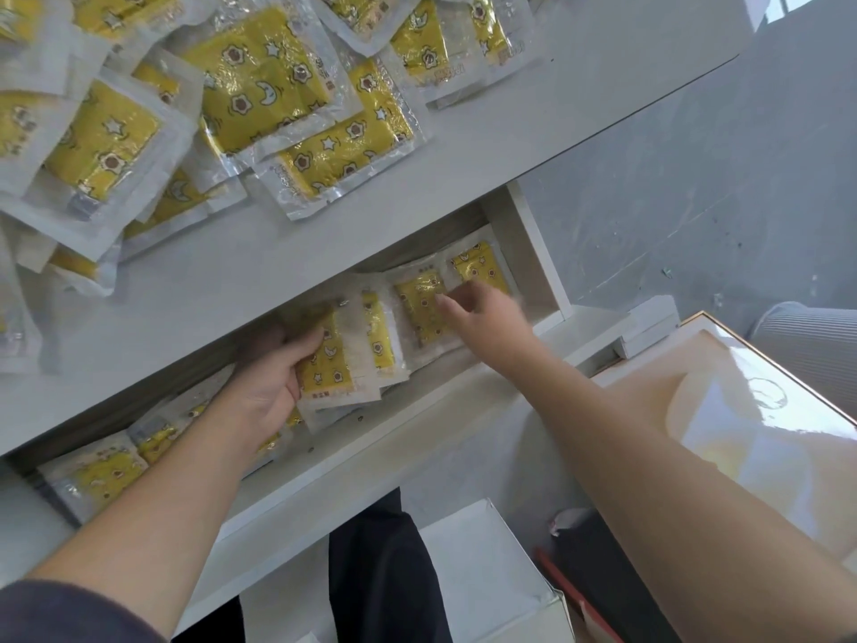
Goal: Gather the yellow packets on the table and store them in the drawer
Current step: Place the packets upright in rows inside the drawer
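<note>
Several yellow packets (259,90) in clear wrappers, printed with stars and moons, lie heaped on the white table (463,146). Below its edge the white drawer (371,438) stands pulled out, with more yellow packets inside. My left hand (273,382) is inside the drawer, its fingers closed around a small stack of packets (334,364). My right hand (482,317) reaches into the drawer's right end, fingers spread and resting on a packet (419,299) that lies there. Another packet (477,266) sits in the far right corner.
The drawer's right side wall (538,252) stands close to my right hand. A glossy white box (751,410) sits at the right. Another white box (482,577) stands on the floor below, beside my dark trouser legs (380,568). Grey floor spreads at the upper right.
</note>
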Motion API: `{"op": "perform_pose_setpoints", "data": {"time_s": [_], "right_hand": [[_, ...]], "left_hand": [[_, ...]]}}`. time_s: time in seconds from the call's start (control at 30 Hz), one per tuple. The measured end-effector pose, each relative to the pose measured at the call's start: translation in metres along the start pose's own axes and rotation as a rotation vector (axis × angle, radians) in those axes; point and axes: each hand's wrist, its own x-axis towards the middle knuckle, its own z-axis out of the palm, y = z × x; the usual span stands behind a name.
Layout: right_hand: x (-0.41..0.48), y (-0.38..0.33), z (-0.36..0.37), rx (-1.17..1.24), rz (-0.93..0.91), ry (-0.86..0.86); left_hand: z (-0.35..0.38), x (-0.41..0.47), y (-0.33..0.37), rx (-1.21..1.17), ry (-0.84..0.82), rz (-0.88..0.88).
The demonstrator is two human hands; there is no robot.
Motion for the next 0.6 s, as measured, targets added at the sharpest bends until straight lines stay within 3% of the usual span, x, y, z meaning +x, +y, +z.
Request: {"op": "perform_pose_setpoints", "data": {"time_s": [0.07,0.13,0.37,0.47,0.6], "right_hand": [[-0.009,-0.003,0.002,0.405,0.063,-0.339],[-0.011,0.000,0.003,0.476,0.077,-0.410],[0.009,0.002,-0.020,0.398,0.100,-0.077],[0.023,0.005,-0.032,0.189,0.114,0.123],[0.018,0.005,-0.032,-0.100,0.165,0.216]], "left_hand": [[0.014,0.001,-0.007,-0.006,-0.005,-0.013],[0.029,0.002,-0.014,-0.020,0.005,-0.014],[0.035,0.005,-0.029,-0.102,0.221,0.007],[0.028,0.004,-0.037,-0.159,0.300,-0.015],[0.030,0.009,-0.040,-0.143,0.327,-0.028]]}}
